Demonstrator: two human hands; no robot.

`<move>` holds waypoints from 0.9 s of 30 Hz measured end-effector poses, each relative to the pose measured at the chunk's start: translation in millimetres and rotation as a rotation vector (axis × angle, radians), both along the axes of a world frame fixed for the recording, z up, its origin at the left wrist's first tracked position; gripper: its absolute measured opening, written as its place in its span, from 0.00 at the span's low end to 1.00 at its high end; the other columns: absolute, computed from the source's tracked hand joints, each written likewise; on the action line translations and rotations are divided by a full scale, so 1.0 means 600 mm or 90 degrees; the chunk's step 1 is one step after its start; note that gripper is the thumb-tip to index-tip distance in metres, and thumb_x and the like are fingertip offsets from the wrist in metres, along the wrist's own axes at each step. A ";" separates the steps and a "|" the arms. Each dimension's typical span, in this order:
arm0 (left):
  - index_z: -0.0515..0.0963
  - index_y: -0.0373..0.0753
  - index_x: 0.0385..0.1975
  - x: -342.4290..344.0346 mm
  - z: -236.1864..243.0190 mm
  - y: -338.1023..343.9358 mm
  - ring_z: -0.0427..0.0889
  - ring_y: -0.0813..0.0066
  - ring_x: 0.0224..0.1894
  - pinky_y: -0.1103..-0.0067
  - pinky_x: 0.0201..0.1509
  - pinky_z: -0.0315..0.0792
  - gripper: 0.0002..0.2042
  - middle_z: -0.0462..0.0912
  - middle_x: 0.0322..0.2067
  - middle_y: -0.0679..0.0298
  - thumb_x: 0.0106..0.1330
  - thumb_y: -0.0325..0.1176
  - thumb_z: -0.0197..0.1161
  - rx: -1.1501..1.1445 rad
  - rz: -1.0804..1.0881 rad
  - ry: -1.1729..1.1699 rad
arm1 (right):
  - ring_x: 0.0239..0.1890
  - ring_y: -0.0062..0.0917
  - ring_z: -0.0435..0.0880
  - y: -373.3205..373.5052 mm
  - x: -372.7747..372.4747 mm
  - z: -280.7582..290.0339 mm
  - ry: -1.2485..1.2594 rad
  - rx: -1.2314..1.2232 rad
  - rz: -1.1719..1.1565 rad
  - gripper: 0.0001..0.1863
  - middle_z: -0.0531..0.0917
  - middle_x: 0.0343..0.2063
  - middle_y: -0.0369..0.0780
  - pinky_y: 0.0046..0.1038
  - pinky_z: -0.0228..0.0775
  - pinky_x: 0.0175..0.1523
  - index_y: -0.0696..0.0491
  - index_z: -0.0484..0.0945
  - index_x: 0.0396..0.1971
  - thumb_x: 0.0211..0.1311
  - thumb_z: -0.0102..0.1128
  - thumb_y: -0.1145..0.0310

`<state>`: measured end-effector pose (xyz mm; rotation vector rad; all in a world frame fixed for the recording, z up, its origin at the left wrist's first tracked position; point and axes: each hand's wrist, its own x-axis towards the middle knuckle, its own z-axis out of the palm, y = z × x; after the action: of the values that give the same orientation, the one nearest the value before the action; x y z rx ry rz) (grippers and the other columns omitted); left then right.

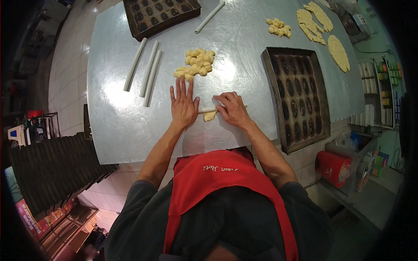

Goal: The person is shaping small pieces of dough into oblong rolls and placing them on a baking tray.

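A thin pale rolling pin [207,110] lies crosswise near the table's front edge, on a small flattened piece of yellow dough [210,116]. My left hand [185,106] rests over the pin's left end, flat, with its fingers stretched out and spread. Over the pin's right part lies my right hand [235,109], its fingers bent but apart; the pin's tip shows beyond it. Both palms hide much of the pin. Just past my left fingertips sits a pile of yellow dough pieces [200,61], with a flatter lump at its near left end.
Several loose pale rods [151,71] lie on the metal table [117,130]. A dark moulded baking tray [300,95] stands at right, and another baking tray [161,15] at far left. More dough balls [278,28] and flat dough sheets [338,53] lie at far right.
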<state>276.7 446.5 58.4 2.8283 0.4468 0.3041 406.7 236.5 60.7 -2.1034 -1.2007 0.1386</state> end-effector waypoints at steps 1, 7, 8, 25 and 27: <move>0.54 0.41 0.84 0.003 0.015 -0.001 0.47 0.46 0.86 0.48 0.87 0.39 0.37 0.49 0.85 0.48 0.79 0.43 0.57 0.043 -0.035 0.008 | 0.54 0.38 0.80 -0.009 -0.013 -0.007 0.001 0.000 -0.001 0.18 0.84 0.50 0.39 0.43 0.70 0.57 0.49 0.86 0.54 0.64 0.72 0.66; 0.58 0.37 0.82 -0.166 0.000 -0.106 0.52 0.51 0.85 0.52 0.87 0.43 0.35 0.55 0.83 0.49 0.79 0.42 0.57 -0.089 -0.184 0.123 | 0.49 0.41 0.81 -0.113 -0.126 -0.029 0.063 -0.070 -0.045 0.18 0.83 0.42 0.42 0.48 0.69 0.56 0.50 0.85 0.44 0.55 0.80 0.63; 0.59 0.36 0.81 -0.172 0.000 -0.110 0.55 0.51 0.85 0.53 0.87 0.46 0.35 0.57 0.82 0.49 0.78 0.41 0.58 -0.123 -0.235 0.112 | 0.46 0.41 0.81 -0.116 -0.115 -0.034 0.073 -0.055 -0.044 0.16 0.82 0.38 0.43 0.48 0.69 0.54 0.50 0.84 0.40 0.54 0.81 0.65; 0.70 0.36 0.75 -0.232 -0.010 -0.110 0.66 0.45 0.78 0.55 0.79 0.63 0.28 0.70 0.75 0.47 0.75 0.33 0.62 -0.148 -0.322 0.052 | 0.63 0.41 0.76 -0.077 -0.234 -0.026 -0.181 -0.126 -0.025 0.25 0.80 0.63 0.45 0.48 0.68 0.66 0.56 0.81 0.62 0.65 0.60 0.72; 0.73 0.36 0.71 -0.222 0.003 -0.097 0.71 0.45 0.73 0.57 0.76 0.67 0.26 0.75 0.70 0.48 0.73 0.30 0.63 -0.237 -0.300 0.013 | 0.57 0.42 0.78 -0.020 -0.192 -0.001 -0.014 -0.236 -0.080 0.18 0.83 0.53 0.44 0.48 0.70 0.61 0.55 0.83 0.52 0.60 0.61 0.74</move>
<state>143.8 388.3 60.1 2.4716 -0.1539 0.0835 291.7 224.2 60.2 -2.5003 -1.1180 0.3002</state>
